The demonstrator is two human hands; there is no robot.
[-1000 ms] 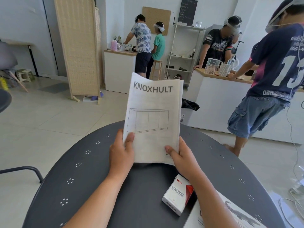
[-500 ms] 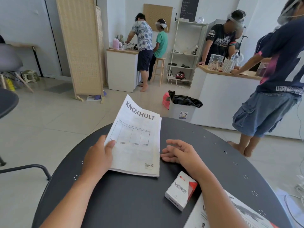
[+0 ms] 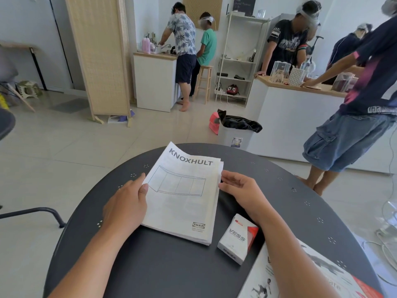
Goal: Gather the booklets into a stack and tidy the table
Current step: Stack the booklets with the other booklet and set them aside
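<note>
A white stack of booklets, its top one titled KNOXHULT, lies flat on the round dark table. My left hand rests against the stack's left edge with the thumb on the cover. My right hand touches the right edge, fingers extended and apart. Another printed booklet with photos and a red corner lies at the table's near right, partly under my right forearm.
A small white and red VESS box lies just right of the stack. Beyond the table stand a bin with a black bag, a white counter and several people. A dark chair frame stands at the left.
The booklets went from held upright in both hands to lying flat on the table. My right hand let go and now touches the stack's right edge; the left shifted along its left edge.
</note>
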